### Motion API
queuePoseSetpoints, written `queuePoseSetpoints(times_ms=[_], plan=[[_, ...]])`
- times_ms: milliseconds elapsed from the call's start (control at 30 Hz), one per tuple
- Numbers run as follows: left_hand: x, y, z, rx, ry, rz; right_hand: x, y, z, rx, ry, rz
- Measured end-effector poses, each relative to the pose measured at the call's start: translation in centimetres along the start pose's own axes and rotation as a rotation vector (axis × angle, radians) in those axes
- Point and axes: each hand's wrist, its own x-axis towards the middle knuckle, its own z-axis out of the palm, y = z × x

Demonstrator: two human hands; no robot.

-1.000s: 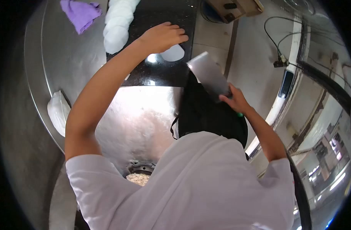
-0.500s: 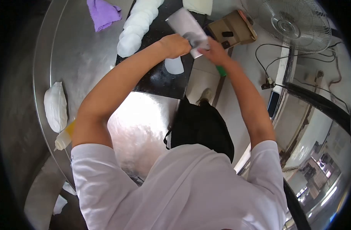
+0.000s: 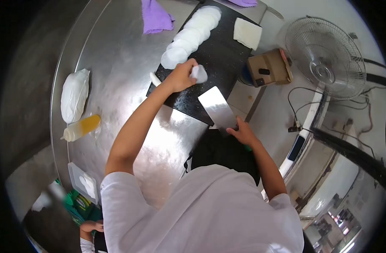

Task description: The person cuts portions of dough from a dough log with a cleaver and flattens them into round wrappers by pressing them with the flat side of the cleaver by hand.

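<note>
Head view: the left arm reaches forward over the board [image 3: 226, 46], the left hand [image 3: 180, 78] curled and gripping a white disc [image 3: 199, 74], while the right hand [image 3: 242, 132] grips the cleaver [image 3: 216, 105] at its near end, blade angled far-left. The disc is at the left fingertips, far-left of the blade and apart from it, near the row's [image 3: 193, 36] near end. Lettering on the green box [image 3: 80, 203], near left, is illegible.

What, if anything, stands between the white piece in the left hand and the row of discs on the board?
Nothing visible, apart from the left hand itself: only bare board lies between the white piece and the row of discs. The cleaver in the right hand is on the piece's other side, away from the row.
</note>
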Motion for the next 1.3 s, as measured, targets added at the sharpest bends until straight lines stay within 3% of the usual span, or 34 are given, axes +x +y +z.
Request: queuePoseSetpoints(times_ms=[33,100,167,233,367,433,500,567,667,767,967,1067,1100,1167,1233,1300], plan=[[-0.4,-1.0,0.0,0.000,0.012,-0.012,0.2,0.1,-0.4,0.045,-0.017,0.016],[-0.5,-2.1,-0.6,-0.179,0.241,-0.089,1.8,0.6,-1.4,-0.017,-0.048,-0.046],[-0.2,-2.3,-2.1,-0.287,0.291,-0.139,3.7,0.7,-2.4,-0.072,-0.079,-0.113],[-0.1,0.2,-4.0,-0.604,0.341,-0.200,5.5,-0.8,-4.2,-0.193,-0.095,-0.180],[0.1,-2.4,-4.4,-0.671,0.495,-0.289,9.5,-2.4,-7.5,-0.137,-0.227,-0.234],[-1.0,-5.9,-4.3,-0.611,0.453,-0.540,11.8,-2.5,-9.2,-0.087,-0.289,-0.306],[-2.0,-9.2,-3.5,-0.500,0.505,-0.628,13.5,-4.3,-11.8,-0.138,-0.347,-0.278],[-1.8,-7.7,-3.8,-0.520,0.512,-0.694,14.7,-4.7,-13.6,-0.178,-0.406,-0.227],[-1.2,-4.4,-4.9,-0.099,0.483,-0.829,17.2,-4.2,-16.5,-0.211,-0.452,-0.230],[-1.9,-5.0,-5.2,0.156,0.444,-0.787,19.0,-4.0,-18.8,-0.212,-0.435,-0.262],[-0.5,-2.5,-5.5,0.223,0.596,-0.794,22.3,-4.0,-21.5,-0.298,-0.455,-0.254],[1.4,-4.5,-4.8,0.249,0.677,-0.480,23.1,-5.6,-22.6,-0.327,-0.489,-0.269],[2.2,-3.9,-4.9,0.253,0.702,-0.499,23.2,-6.1,-22.8,-0.339,-0.508,-0.292],[3.0,-2.2,-4.4,0.277,0.780,-0.438,23.2,-6.8,-23.0,-0.292,-0.487,-0.276],[2.4,-1.6,-2.7,0.368,1.038,-0.424,23.5,-6.1,-23.0,-0.257,-0.500,-0.294],[0.5,0.0,0.2,0.526,1.236,-0.777,23.2,-6.6,-23.0,-0.217,-0.496,-0.331]])
